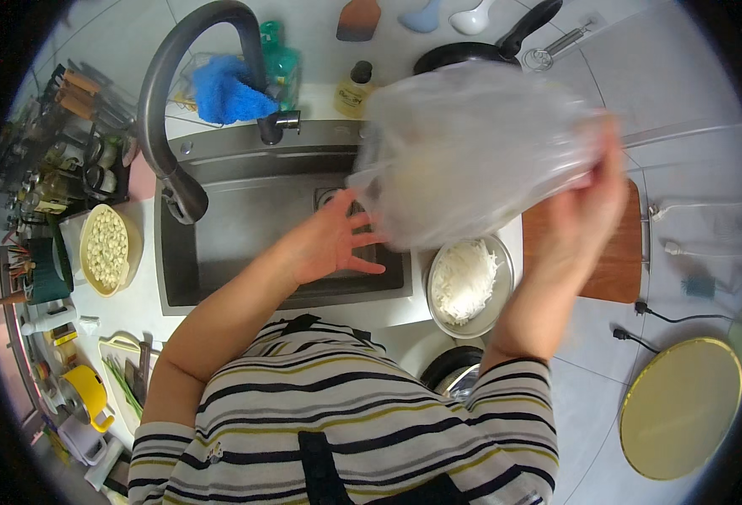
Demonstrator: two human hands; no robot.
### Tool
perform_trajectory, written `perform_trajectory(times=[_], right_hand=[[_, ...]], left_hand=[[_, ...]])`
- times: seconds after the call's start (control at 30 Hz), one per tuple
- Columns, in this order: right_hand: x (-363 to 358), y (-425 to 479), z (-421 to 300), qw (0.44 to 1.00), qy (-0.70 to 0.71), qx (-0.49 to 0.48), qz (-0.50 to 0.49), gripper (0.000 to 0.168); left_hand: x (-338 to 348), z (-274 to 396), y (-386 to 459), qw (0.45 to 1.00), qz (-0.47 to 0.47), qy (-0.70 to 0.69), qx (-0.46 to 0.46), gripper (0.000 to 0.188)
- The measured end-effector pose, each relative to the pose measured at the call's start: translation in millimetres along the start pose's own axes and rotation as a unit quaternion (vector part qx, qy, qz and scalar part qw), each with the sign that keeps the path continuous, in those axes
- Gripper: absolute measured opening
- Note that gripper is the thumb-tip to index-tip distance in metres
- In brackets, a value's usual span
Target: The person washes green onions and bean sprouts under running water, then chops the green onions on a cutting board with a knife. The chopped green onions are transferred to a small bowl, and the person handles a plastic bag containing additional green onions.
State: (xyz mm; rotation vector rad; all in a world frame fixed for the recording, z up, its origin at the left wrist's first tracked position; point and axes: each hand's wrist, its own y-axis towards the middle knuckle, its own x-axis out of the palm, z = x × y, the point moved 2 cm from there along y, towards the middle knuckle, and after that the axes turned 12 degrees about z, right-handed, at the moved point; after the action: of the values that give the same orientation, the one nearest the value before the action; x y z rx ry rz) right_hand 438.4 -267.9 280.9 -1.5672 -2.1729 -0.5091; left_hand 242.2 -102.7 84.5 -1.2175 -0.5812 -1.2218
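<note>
A translucent plastic bag, blurred at its edges, hangs over the right part of the grey sink. My right hand grips its right end. Close to the bag's lower left edge, my left hand is spread with its fingers apart, over the sink; whether a fingertip touches the bag cannot be told. Just below the bag, a metal bowl holds white shreds. What is inside the bag does not show clearly.
A curved faucet with a blue cloth rises behind the sink. Left stands a tub of pale cubes, near a cutting board with a knife. A wooden board lies at right, a black pan behind.
</note>
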Motion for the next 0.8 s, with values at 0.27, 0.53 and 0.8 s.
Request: perform_trajectory(times=[0.27, 0.53, 0.8], right_hand=[[-7, -155, 232, 0.891, -0.293, 0.287, -0.193, 0.025], [31, -210, 218, 0.751, -0.526, -0.294, -0.271, 0.048], [37, -221, 276, 0.856, -0.374, -0.093, -0.345, 0.036]], left_hand=[[-59, 0, -31, 0.980, 0.145, 0.117, 0.066, 0.050], [-125, -4, -69, 0.970, 0.156, -0.115, 0.147, 0.036], [-122, -24, -143, 0.976, 0.153, -0.001, 0.154, 0.037]])
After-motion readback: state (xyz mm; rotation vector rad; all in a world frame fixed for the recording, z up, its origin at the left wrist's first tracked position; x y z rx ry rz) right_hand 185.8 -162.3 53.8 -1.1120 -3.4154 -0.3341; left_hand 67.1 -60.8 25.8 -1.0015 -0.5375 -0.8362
